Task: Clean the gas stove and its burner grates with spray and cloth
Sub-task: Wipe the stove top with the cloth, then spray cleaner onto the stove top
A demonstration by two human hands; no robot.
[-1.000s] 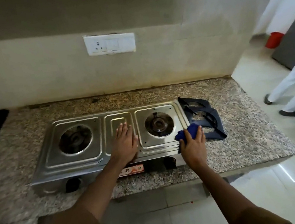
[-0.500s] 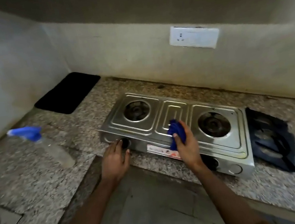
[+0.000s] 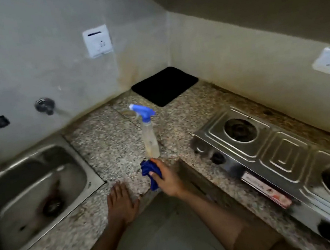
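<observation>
A clear spray bottle (image 3: 149,135) with a blue trigger head stands upright on the granite counter (image 3: 107,145). My right hand (image 3: 166,177) is just in front of its base, shut on a crumpled blue cloth (image 3: 150,173). My left hand (image 3: 121,204) lies flat and open on the counter's front edge, holding nothing. The steel two-burner gas stove (image 3: 280,151) sits at the right with no grates on its burners. The burner grates are out of view.
A steel sink (image 3: 31,194) is set in the counter at the left, with a wall tap (image 3: 45,105) above it. A black mat (image 3: 165,85) lies in the far corner. Wall sockets (image 3: 97,40) are mounted above the counter.
The view has swung left from the stove to the counter corner. My right hand has carried the blue cloth off the stove to the spray bottle. My left hand left the stove's front for the counter edge.
</observation>
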